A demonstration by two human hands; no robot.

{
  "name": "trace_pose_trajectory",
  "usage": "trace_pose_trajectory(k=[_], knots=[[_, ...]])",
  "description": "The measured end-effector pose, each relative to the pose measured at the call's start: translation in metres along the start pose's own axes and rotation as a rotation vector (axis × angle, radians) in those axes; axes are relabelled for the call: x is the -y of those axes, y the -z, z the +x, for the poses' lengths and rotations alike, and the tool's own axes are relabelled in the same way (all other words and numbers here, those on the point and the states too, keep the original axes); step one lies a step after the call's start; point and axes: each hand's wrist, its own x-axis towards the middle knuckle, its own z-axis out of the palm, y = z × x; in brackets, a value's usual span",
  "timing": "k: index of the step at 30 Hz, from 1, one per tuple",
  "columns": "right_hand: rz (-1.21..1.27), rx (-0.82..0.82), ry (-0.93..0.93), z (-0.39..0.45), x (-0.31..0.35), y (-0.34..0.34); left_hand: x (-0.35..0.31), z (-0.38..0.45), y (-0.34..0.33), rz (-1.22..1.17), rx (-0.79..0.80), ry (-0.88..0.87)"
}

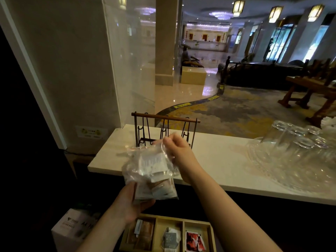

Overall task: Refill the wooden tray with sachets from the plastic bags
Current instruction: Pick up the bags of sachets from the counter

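Plastic bag [151, 171] gripped by both hands.

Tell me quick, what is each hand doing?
Left hand: fingers curled under the plastic bag of sachets, holding it.
Right hand: fingers pinching the bag's top edge.

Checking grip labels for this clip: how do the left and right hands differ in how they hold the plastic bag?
The left hand cups the plastic bag from below at its full bottom end; the right hand pinches its top edge. The left hand sits lower, just above the wooden tray; the right hand is higher, over the counter. Both grip the same bag of sachets, held in the air.
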Motion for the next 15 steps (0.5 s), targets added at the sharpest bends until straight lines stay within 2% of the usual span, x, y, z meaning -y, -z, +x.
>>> trace_pose_trajectory(k=[4,9,13,15], knots=[[-0.06,0.071,-0.123,0.0,-0.029,0.001,-0.005,-0.004,0.003,-0.016,-0.007,0.001],[0.015,0.041,-0.077,-0.005,-0.043,0.0,-0.013,-0.01,0.025,-0.11,0.253,0.103],[-0.331,-0.126,0.0,-0.015,-0.064,-0.021,-0.012,-0.021,0.017,0.001,0.303,0.09],[-0.386,-0.128,0.048,-0.019,-0.072,-0.034,-0.007,-0.022,0.011,0.062,0.281,0.097]])
